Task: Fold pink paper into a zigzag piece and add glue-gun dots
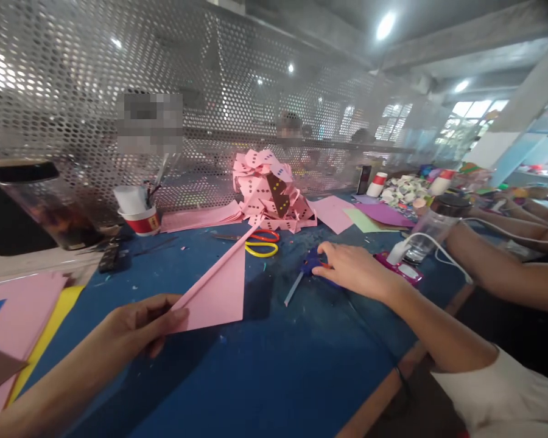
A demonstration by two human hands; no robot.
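Note:
My left hand (141, 325) pinches the near corner of a folded pink paper sheet (221, 283), which points away toward the back of the blue table (274, 377). My right hand (351, 267) rests on a pair of blue-handled scissors (308, 267) lying on the table, fingers curled over the handles. The scissor blade sticks out toward me at the lower left. Just beyond the paper's tip lie yellow and red scissors (262, 242).
A heap of pink folded paper pieces with dots (271, 191) stands at the back centre before a perforated metal screen (210, 91). Paper cup (139, 216), dark jar (45, 204), loose coloured sheets (9, 328), a glass (427, 234) with a white cable. Another person's arms (506, 243) at right.

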